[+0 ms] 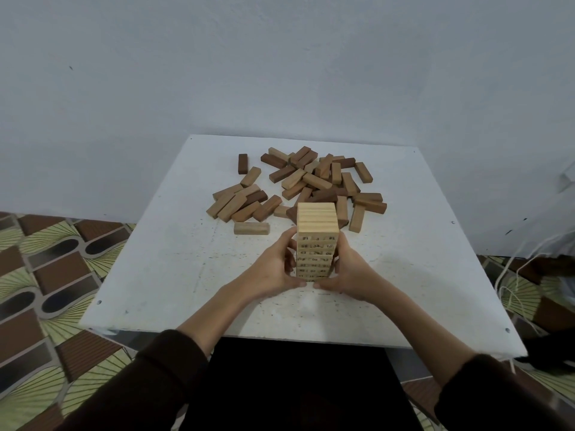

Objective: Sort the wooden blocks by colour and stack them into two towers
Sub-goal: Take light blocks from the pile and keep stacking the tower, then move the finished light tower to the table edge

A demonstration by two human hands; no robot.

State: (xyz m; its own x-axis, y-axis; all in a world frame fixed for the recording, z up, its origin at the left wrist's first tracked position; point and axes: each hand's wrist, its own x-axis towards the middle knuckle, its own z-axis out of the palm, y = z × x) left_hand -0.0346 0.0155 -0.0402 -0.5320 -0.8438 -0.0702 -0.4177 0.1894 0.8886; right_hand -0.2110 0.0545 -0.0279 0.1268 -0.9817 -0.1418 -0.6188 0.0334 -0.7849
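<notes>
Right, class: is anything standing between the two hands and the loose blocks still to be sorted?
Yes. The pale tower stands just in front of the loose blocks. The left hand and right hand hold its sides, so it blocks a straight reach.

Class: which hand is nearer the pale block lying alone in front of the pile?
Left. The left hand holds the tower on the side facing the lone block; the right hand holds its opposite side.
</notes>
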